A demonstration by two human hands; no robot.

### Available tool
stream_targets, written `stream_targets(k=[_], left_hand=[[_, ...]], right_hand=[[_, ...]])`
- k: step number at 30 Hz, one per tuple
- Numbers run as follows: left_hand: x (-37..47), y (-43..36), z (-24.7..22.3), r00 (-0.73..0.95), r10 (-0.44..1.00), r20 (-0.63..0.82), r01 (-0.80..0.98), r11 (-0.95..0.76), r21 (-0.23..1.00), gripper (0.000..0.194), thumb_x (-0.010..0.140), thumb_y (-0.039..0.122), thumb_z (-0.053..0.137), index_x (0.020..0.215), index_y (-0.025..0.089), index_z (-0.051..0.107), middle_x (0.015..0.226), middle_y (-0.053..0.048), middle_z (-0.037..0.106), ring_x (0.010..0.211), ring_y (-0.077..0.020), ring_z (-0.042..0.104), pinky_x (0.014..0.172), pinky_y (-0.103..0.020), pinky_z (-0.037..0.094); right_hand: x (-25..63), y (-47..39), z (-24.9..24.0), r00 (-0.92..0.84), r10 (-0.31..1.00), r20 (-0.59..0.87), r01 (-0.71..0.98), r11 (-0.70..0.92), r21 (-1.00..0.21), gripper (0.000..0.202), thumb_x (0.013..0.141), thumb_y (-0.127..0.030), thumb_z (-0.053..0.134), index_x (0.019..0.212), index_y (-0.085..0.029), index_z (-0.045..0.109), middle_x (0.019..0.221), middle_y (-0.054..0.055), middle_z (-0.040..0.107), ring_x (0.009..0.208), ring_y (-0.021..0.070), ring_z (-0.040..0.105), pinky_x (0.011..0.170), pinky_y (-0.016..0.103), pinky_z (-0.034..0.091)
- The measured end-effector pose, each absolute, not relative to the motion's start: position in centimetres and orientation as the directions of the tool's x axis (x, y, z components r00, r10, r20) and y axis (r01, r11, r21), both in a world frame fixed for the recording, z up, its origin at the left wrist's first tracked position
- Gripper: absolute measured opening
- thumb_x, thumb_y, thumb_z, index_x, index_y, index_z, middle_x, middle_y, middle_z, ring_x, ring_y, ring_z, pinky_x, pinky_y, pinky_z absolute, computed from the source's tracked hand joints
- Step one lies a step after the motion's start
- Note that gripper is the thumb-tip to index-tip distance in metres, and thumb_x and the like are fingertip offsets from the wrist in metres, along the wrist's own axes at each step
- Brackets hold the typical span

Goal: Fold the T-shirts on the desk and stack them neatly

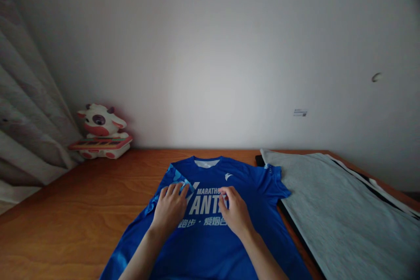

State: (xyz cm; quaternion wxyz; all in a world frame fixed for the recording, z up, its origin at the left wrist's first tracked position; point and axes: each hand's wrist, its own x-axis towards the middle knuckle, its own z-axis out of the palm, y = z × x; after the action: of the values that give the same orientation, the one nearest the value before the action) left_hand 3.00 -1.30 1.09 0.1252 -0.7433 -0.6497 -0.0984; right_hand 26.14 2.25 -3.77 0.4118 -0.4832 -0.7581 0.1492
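Observation:
A blue short-sleeved T-shirt [210, 253] lies spread front up, its collar toward the wall and white lettering across the chest. Its sleeve [179, 176] on the left, with a light-blue pattern, is folded inward over the chest. On that folded sleeve rests my left hand [171, 205], palm down, fingers stretched and slightly apart. The other sleeve [271, 181] sticks out to the right. My right hand [234, 210] is over the lettering, fingers loosely bent, with a gap between thumb and forefinger and nothing in it. Whether it touches the cloth I cannot tell.
Right of the shirt, a grey garment [344, 210] with black and white edging lies flat, with something black under its edge. A cow-shaped toy keyboard [101, 133] stands at the back left by a curtain [29, 109]. The wooden tabletop [82, 210] meets a white wall [210, 61].

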Motion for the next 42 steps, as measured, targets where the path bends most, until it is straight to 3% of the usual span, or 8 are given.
stream_targets(k=[3, 7, 13, 19, 25, 31, 37, 42], left_hand=[[3.1, -2.1, 1.7, 0.057, 0.944, 0.324, 0.994, -0.024, -0.105, 0.049, 0.086, 0.024, 0.055, 0.135, 0.023, 0.06, 0.134, -0.015, 0.065, 0.121, -0.036, 0.057, 0.102, -0.053, 0.043], [2.8, -2.5, 2.3, -0.058, 0.98, 0.189, 0.988, 0.084, -0.13, 0.057, 0.08, 0.016, 0.054, 0.137, 0.015, 0.058, 0.123, -0.019, 0.067, 0.111, -0.0364, 0.061, 0.093, -0.05, 0.048], [2.2, -2.5, 1.6, -0.06, 0.981, 0.187, 0.995, 0.073, -0.063, 0.058, 0.078, 0.001, 0.047, 0.13, 0.022, 0.06, 0.121, -0.014, 0.066, 0.111, -0.0294, 0.061, 0.086, -0.04, 0.053], [1.7, -1.8, 1.0, -0.006, 0.983, 0.184, 1.0, 0.007, -0.006, 0.052, 0.088, 0.003, 0.039, 0.132, 0.023, 0.058, 0.116, -0.011, 0.07, 0.105, -0.0246, 0.066, 0.083, -0.035, 0.053], [2.3, -2.4, 0.9, 0.045, 0.981, 0.189, 0.999, -0.046, -0.002, 0.058, 0.08, 0.016, 0.051, 0.138, 0.021, 0.055, 0.122, -0.014, 0.067, 0.112, -0.0318, 0.062, 0.093, -0.044, 0.048], [3.0, -2.8, 1.4, -0.005, 0.99, 0.143, 1.0, 0.006, -0.007, 0.078, 0.07, 0.017, 0.055, 0.148, 0.019, 0.046, 0.131, -0.017, 0.062, 0.118, -0.0356, 0.057, 0.096, -0.048, 0.044], [2.4, -2.2, 0.6, -0.037, 0.991, 0.13, 0.999, 0.035, 0.018, 0.072, 0.078, 0.006, 0.047, 0.149, 0.017, 0.042, 0.128, -0.017, 0.062, 0.115, -0.0301, 0.061, 0.095, -0.04, 0.047], [2.0, -1.7, -0.2, -0.04, 0.981, 0.187, 0.988, 0.011, 0.152, 0.068, 0.082, -0.001, 0.04, 0.147, 0.018, 0.04, 0.127, -0.013, 0.063, 0.11, -0.0247, 0.066, 0.094, -0.037, 0.051]], right_hand=[[26.2, 2.1, -3.8, -0.205, 0.859, 0.469, 0.609, 0.487, -0.627, 0.019, 0.098, -0.027, 0.044, 0.108, -0.024, 0.059, 0.104, 0.009, 0.068, 0.093, 0.0231, 0.069, 0.079, 0.033, 0.057], [26.0, 1.7, -3.5, -0.231, 0.862, 0.45, 0.639, 0.484, -0.598, 0.019, 0.098, -0.025, 0.044, 0.109, -0.023, 0.06, 0.104, 0.008, 0.069, 0.094, 0.0229, 0.069, 0.079, 0.032, 0.056], [22.6, 3.2, -1.3, -0.209, 0.947, 0.246, 0.829, 0.304, -0.469, 0.015, 0.097, -0.027, 0.052, 0.094, -0.023, 0.066, 0.1, 0.008, 0.071, 0.095, 0.0241, 0.07, 0.079, 0.032, 0.052], [17.4, 5.3, -0.8, -0.173, 0.961, 0.214, 0.845, 0.256, -0.469, 0.025, 0.095, -0.042, 0.058, 0.101, -0.02, 0.069, 0.105, 0.013, 0.072, 0.102, 0.0309, 0.068, 0.08, 0.038, 0.051], [15.3, 5.0, -2.1, -0.144, 0.963, 0.228, 0.809, 0.247, -0.534, 0.02, 0.092, -0.039, 0.062, 0.096, -0.021, 0.07, 0.109, 0.014, 0.071, 0.108, 0.0344, 0.065, 0.089, 0.044, 0.048], [15.2, 5.9, -2.9, -0.137, 0.962, 0.235, 0.66, 0.266, -0.703, 0.021, 0.099, -0.035, 0.049, 0.097, -0.022, 0.065, 0.091, 0.008, 0.077, 0.089, 0.0245, 0.074, 0.076, 0.031, 0.052], [15.9, 6.4, -3.4, -0.157, 0.95, 0.271, 0.507, 0.313, -0.803, 0.028, 0.101, -0.028, 0.041, 0.122, -0.022, 0.058, 0.082, 0.001, 0.077, 0.076, 0.0193, 0.075, 0.066, 0.026, 0.053], [15.7, 6.2, -3.7, -0.191, 0.932, 0.308, 0.497, 0.363, -0.788, 0.026, 0.093, -0.018, 0.048, 0.108, -0.024, 0.07, 0.102, 0.003, 0.078, 0.091, 0.0193, 0.074, 0.08, 0.027, 0.053]])
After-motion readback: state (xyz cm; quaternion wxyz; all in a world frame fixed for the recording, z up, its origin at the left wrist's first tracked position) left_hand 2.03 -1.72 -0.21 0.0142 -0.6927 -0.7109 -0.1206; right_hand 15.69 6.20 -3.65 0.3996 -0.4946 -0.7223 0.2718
